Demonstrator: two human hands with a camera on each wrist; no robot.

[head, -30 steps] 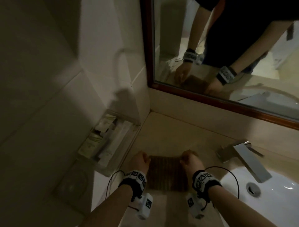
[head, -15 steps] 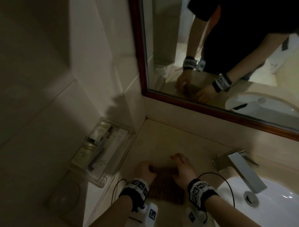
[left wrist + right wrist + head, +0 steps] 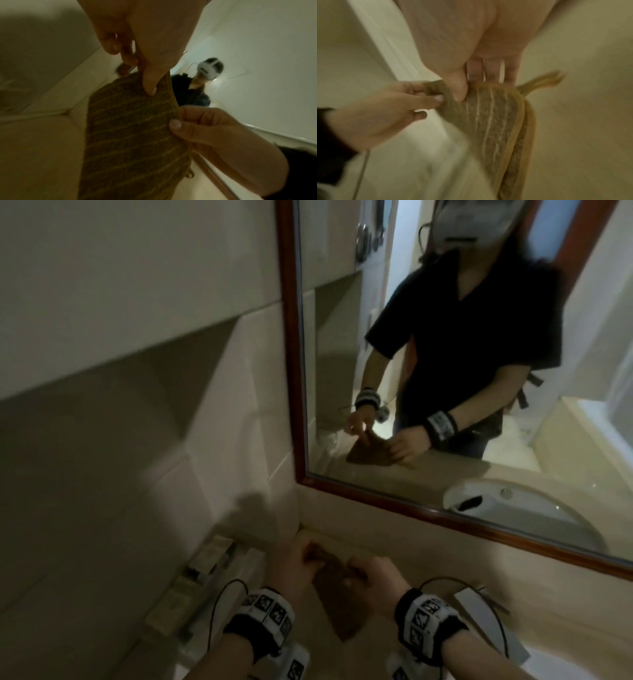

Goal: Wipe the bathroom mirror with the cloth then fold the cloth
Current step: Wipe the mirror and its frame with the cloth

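Observation:
A brown striped cloth (image 3: pixel 339 601) hangs folded over the beige counter (image 3: pixel 404 546), just below the wood-framed mirror (image 3: pixel 479 371). My left hand (image 3: pixel 306 556) pinches its upper left corner between thumb and fingers. My right hand (image 3: pixel 356 575) pinches the top edge close beside it. In the left wrist view the left hand's thumb presses on the cloth (image 3: pixel 130 135), and the right hand (image 3: pixel 197 125) grips the hem. The right wrist view shows the cloth (image 3: pixel 496 121) doubled, with the left hand (image 3: pixel 426 94) at its corner. The mirror reflects both hands holding the cloth.
A clear tray of toiletries (image 3: pixel 205 583) sits against the tiled wall at the left. A chrome faucet (image 3: pixel 479 607) stands right of my right wrist, beside the white basin. The mirror frame's lower rail (image 3: pixel 445 518) runs just behind the hands.
The cloth lay flat on the counter with a hand at each far corner. The hands have since come together and lifted it, and it now hangs folded. The head view has tilted upward.

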